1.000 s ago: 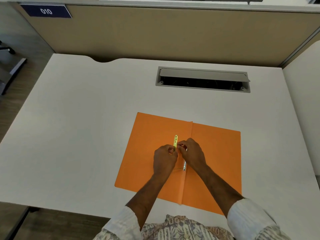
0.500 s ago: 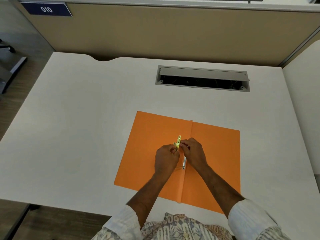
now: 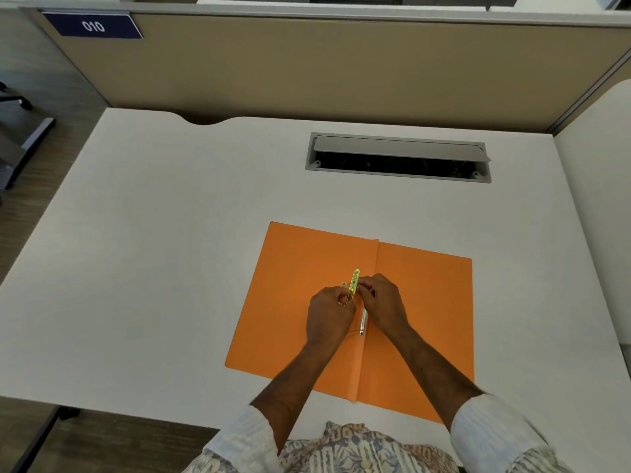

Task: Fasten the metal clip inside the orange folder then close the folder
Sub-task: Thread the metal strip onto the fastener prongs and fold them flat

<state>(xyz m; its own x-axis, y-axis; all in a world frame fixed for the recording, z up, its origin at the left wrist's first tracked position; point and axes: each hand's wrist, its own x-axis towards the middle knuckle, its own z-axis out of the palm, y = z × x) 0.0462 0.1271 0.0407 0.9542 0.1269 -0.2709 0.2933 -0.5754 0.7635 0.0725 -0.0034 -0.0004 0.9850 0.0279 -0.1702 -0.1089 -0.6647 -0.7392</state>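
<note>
An orange folder (image 3: pixel 300 285) lies open and flat on the white desk, its spine fold running down the middle. A gold metal clip bar (image 3: pixel 354 280) stands tilted over the fold, its far end sticking up past my fingers. My left hand (image 3: pixel 329 315) pinches the bar from the left. My right hand (image 3: pixel 384 307) pinches it from the right. Below my hands a silver part of the fastener (image 3: pixel 363 324) lies along the fold. My fingers hide the bar's near end.
A grey cable tray with a raised lid (image 3: pixel 397 158) is set into the desk (image 3: pixel 153 233) behind the folder. A beige partition wall (image 3: pixel 341 70) closes the far side, with a blue "010" label (image 3: pixel 92 26). The desk's near edge lies just below the folder.
The gold clip bar has tilted a little to the right and shifted toward the fold. Both hands stay closed around it at about the same spot.
</note>
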